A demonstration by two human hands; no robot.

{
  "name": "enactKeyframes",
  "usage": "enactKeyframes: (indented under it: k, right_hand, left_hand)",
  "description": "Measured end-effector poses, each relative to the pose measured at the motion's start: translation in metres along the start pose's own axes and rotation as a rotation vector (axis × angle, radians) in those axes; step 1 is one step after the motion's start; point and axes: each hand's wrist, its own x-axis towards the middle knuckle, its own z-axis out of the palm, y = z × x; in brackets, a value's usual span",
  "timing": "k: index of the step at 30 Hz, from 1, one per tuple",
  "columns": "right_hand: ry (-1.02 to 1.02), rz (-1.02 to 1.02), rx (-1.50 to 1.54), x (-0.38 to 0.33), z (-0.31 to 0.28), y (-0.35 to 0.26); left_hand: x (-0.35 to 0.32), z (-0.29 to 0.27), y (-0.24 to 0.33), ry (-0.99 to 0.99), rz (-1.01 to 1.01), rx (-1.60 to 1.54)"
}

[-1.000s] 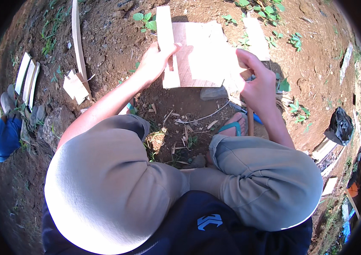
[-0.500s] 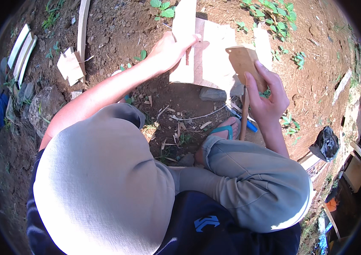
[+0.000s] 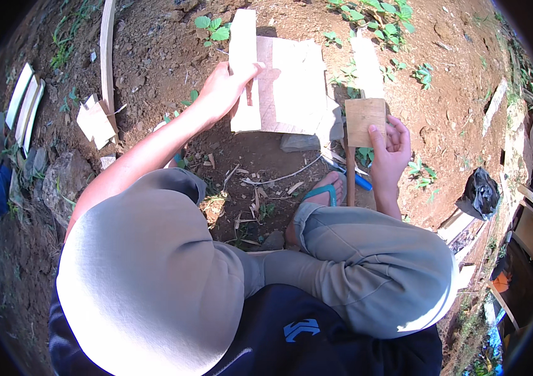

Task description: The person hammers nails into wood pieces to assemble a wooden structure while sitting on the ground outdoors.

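My left hand [image 3: 226, 91] is closed around a narrow pale wooden board [image 3: 243, 47], its thumb laid across the face. Next to this board lies a wider pale wooden board [image 3: 291, 84] with a rough right edge, and a grey stone [image 3: 300, 142] shows under its near edge. My right hand [image 3: 392, 145] pinches a small squarish wooden block [image 3: 365, 119], thumb on its face and fingers behind its right edge. Just below the block a brown wooden stick [image 3: 350, 178] runs down beside my sandalled foot [image 3: 329, 190]. Its upper end is hidden, so I cannot tell whether it joins the block.
Wood shavings [image 3: 257, 200] litter the soil between my feet. A blue object [image 3: 363, 182] lies beside the stick. At left are a long wooden strip [image 3: 107, 56], a rock [image 3: 71, 182] and curved pale slats [image 3: 25, 106]. A black plastic bag [image 3: 481, 193] sits at right.
The block in my right hand has turned from tilted to nearly upright and lowered slightly. Both hands and the boards appear farther left in the picture as the view shifts.
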Motion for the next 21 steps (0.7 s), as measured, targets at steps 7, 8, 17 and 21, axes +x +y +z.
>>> enactKeyframes:
  k: [7, 8, 17, 21]
  right_hand:
    - [-0.008, 0.364, 0.472, 0.001, 0.009, 0.007]
    - [-0.029, 0.289, 0.394, 0.002, 0.011, 0.004]
    - [-0.269, -0.677, -0.379, 0.005, 0.029, -0.059]
    - [-0.362, -0.713, -0.524, 0.002, 0.040, -0.070]
  left_hand:
    - [0.002, 0.001, -0.004, 0.048, 0.025, -0.008]
    - [0.003, 0.004, -0.005, 0.096, 0.039, -0.017]
    - [0.001, -0.001, 0.001, -0.023, 0.153, -0.023]
    - [-0.006, 0.004, 0.011, 0.009, 0.203, -0.077]
